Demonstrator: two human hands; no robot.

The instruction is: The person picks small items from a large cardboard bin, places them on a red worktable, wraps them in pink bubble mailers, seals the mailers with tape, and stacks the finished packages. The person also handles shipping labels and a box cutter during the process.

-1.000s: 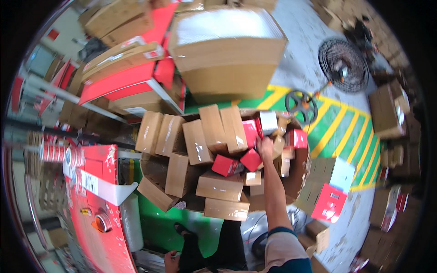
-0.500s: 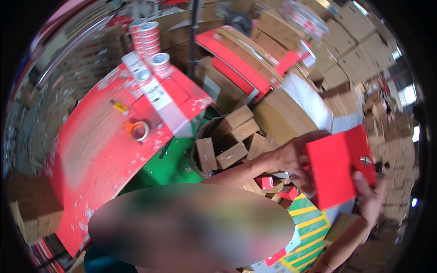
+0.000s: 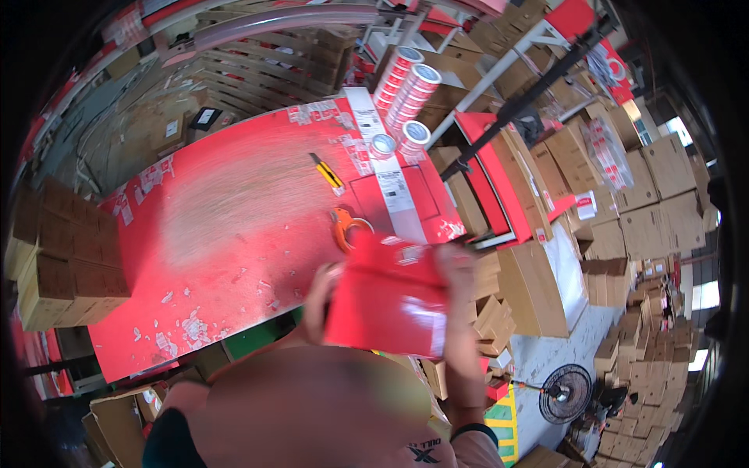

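At the left end of the scuffed red tabletop [image 3: 265, 257] stand stacked brown cardboard boxes [image 3: 74, 269]. Your left hand [image 3: 317, 303] comes next, its blurred fingers gripping the left side of a glossy red cardboard box [image 3: 384, 304], which covers the near edge toward the right corner. Beyond lie a yellow-and-black utility knife [image 3: 326, 173] and an orange tape dispenser [image 3: 342, 228]. Your right hand [image 3: 459, 285] grips the box's right side, fingers smeared. Uneven pressure on those smooth sides could make it slip; a low, blind swing could clip the dispenser.
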